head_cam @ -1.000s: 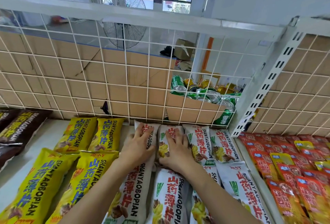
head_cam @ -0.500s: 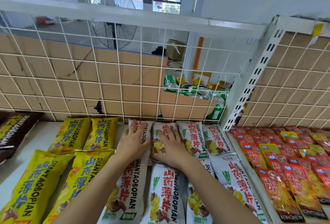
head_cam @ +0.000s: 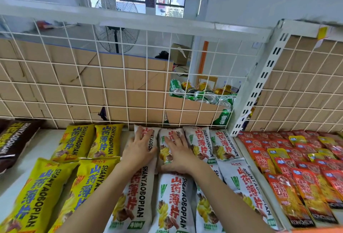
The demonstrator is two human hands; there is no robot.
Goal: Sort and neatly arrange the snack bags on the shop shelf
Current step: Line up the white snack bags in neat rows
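Shelf [head_cam: 46, 140], two rows deep. White bags [head_cam: 196, 145] in the middle, lying flat, long side running front to back. Yellow bags [head_cam: 78, 141] just to their left, red packs [head_cam: 289, 167] in the next bay to the right.

Left hand [head_cam: 138, 152] palm down on the leftmost back-row white bag [head_cam: 153, 138]. Grip spread, fingers straight and flat on the bag, pinching nothing. It covers most of the left half of that bag.

Right hand [head_cam: 179, 155] palm down on the second back-row bag [head_cam: 164, 156]. Grip spread too, thumb out to the left near the bag's front end.

Both forearms cross the front-row white bags and hide parts of their print. Front row cut off by the bottom edge.

Brown bag [head_cam: 14, 140] at far left, cut by the frame. Red packs blur toward the right edge.

Wire grid [head_cam: 92, 84] behind the shelf. Cans [head_cam: 204, 95] seen through it, lower parts hidden by cardboard [head_cam: 55, 69]
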